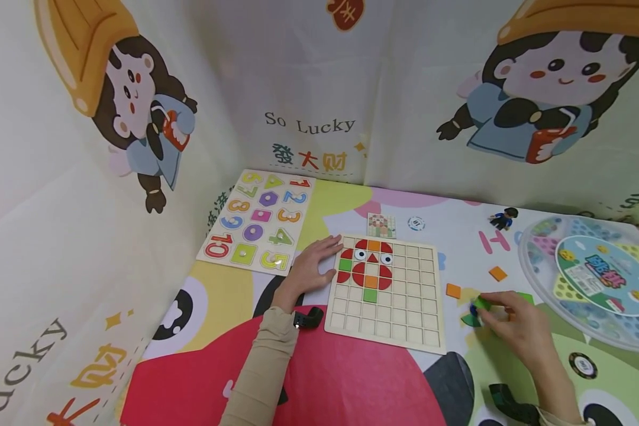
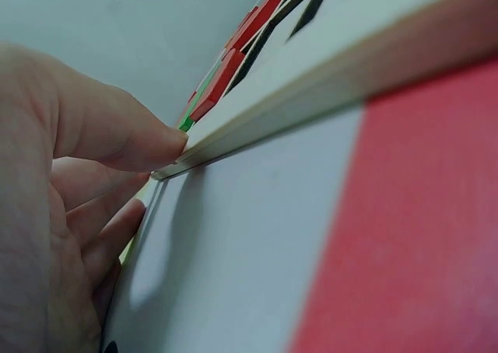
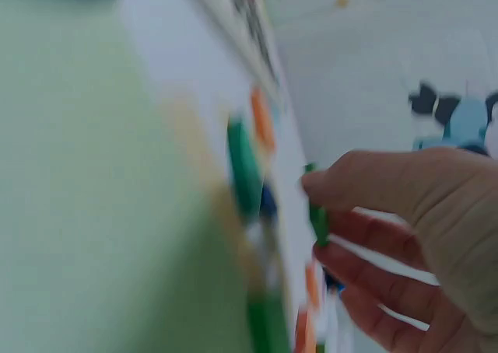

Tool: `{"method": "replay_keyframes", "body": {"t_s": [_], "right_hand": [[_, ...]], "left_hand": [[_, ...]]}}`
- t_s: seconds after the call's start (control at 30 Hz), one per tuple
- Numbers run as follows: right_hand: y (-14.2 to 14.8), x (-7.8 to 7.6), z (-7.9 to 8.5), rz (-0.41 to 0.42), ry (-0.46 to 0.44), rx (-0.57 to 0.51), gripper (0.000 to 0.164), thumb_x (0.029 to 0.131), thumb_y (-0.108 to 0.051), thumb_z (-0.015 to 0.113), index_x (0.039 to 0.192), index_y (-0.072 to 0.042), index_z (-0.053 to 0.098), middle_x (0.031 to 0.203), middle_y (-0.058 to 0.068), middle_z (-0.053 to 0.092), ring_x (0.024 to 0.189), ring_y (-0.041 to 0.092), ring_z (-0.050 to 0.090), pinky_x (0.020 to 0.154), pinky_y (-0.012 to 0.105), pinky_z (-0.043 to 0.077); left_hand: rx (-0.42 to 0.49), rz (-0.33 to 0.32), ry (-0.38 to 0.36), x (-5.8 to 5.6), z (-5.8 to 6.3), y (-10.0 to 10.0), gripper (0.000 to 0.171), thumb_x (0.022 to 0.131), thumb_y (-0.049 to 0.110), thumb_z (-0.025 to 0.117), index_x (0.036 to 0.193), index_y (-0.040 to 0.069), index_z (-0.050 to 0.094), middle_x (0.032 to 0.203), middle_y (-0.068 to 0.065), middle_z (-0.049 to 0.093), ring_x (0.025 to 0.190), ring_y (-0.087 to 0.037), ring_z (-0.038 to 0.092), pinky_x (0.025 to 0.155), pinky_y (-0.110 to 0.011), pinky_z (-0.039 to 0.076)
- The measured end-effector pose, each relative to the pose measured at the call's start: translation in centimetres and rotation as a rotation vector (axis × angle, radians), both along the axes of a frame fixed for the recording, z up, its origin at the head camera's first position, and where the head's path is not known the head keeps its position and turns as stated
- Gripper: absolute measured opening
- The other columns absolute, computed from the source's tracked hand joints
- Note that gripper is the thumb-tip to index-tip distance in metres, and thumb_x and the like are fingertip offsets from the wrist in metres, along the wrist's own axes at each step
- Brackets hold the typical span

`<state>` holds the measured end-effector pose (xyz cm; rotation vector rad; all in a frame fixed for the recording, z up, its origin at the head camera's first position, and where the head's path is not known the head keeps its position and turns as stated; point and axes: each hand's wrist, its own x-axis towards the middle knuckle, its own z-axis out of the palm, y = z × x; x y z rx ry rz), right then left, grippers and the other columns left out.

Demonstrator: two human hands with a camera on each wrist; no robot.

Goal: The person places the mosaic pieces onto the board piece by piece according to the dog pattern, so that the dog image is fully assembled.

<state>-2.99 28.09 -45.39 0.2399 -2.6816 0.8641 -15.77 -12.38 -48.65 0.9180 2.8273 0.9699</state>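
A wooden grid board (image 1: 412, 302) lies on the table with red, orange and green pieces and two eye pieces set in it. My left hand (image 1: 310, 269) rests at its left side, fingers extended to the upper left corner. In the left wrist view the thumb (image 2: 132, 135) presses against the board's edge. My right hand (image 1: 524, 328) is right of the board, pinching a small green piece (image 3: 318, 213) between thumb and fingers, above the table. Beneath and around that hand lie another green piece (image 1: 470, 320) and an orange square (image 1: 453, 290). The right wrist view is blurred.
A number puzzle (image 1: 264, 215) lies left of the board. Behind the board are a small pattern card (image 1: 381, 225) and a white chip (image 1: 416, 223). A toy figure (image 1: 504, 219), a round clear box (image 1: 538, 284) and a black chip (image 1: 583, 365) are at right.
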Motion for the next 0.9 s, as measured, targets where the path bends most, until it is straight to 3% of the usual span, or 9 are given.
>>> {"method": "replay_keyframes", "body": {"t_s": [0.1, 0.23, 0.4, 0.47, 0.63, 0.9], "right_hand": [[-2.9, -0.4, 0.1, 0.093, 0.119, -0.074, 0.036, 0.061, 0.010, 0.084, 0.094, -0.001, 0.075, 0.088, 0.010, 0.072, 0.080, -0.001, 0.061, 0.067, 0.008, 0.047], [-8.2, -0.7, -0.2, 0.207, 0.065, -0.087, 0.032, 0.064, 0.002, 0.088, 0.093, -0.007, 0.076, 0.092, -0.002, 0.071, 0.082, 0.011, 0.065, 0.068, 0.017, 0.055], [-13.6, -1.3, -0.9, 0.316, 0.053, -0.039, 0.025, 0.066, -0.007, 0.090, 0.088, -0.011, 0.078, 0.093, -0.006, 0.071, 0.088, 0.012, 0.066, 0.076, 0.033, 0.059], [-14.9, -1.5, -1.1, 0.351, 0.062, -0.027, 0.023, 0.066, -0.008, 0.090, 0.086, -0.010, 0.078, 0.094, -0.005, 0.071, 0.089, 0.012, 0.065, 0.076, 0.034, 0.058], [-16.3, -1.4, -1.5, 0.364, 0.031, 0.029, 0.018, 0.068, -0.010, 0.090, 0.083, -0.010, 0.079, 0.096, -0.003, 0.066, 0.089, 0.011, 0.061, 0.074, 0.029, 0.057], [-15.7, -1.5, -1.2, 0.355, 0.026, 0.071, 0.016, 0.072, -0.015, 0.088, 0.086, -0.012, 0.080, 0.095, -0.006, 0.061, 0.088, 0.009, 0.057, 0.070, 0.027, 0.055]], "left_hand": [[-0.005, 0.007, -0.003, -0.1, 0.1, 0.1, 0.059, 0.087, 0.017, 0.063, 0.145, 0.010, 0.051, 0.156, 0.000, 0.039, 0.147, -0.020, 0.028, 0.120, -0.042, 0.022], [-0.001, 0.008, -0.008, 0.0, 0.2, 0.1, 0.059, 0.087, 0.017, 0.064, 0.144, 0.009, 0.052, 0.156, -0.001, 0.039, 0.146, -0.021, 0.029, 0.120, -0.044, 0.023], [0.015, 0.002, -0.002, 0.1, 0.2, 0.1, 0.059, 0.086, 0.016, 0.064, 0.143, 0.008, 0.052, 0.155, -0.002, 0.040, 0.146, -0.022, 0.029, 0.120, -0.044, 0.022], [0.014, 0.004, 0.001, 0.1, 0.1, 0.1, 0.059, 0.086, 0.016, 0.064, 0.143, 0.008, 0.053, 0.155, -0.002, 0.040, 0.146, -0.022, 0.030, 0.120, -0.043, 0.022], [-0.010, 0.009, 0.000, 0.1, -0.3, 0.1, 0.059, 0.087, 0.018, 0.064, 0.144, 0.011, 0.052, 0.156, 0.001, 0.039, 0.146, -0.019, 0.029, 0.121, -0.040, 0.021], [-0.001, 0.010, 0.007, 0.0, -0.1, 0.1, 0.059, 0.086, 0.017, 0.064, 0.144, 0.011, 0.053, 0.156, 0.001, 0.039, 0.146, -0.020, 0.029, 0.121, -0.040, 0.021]]}}
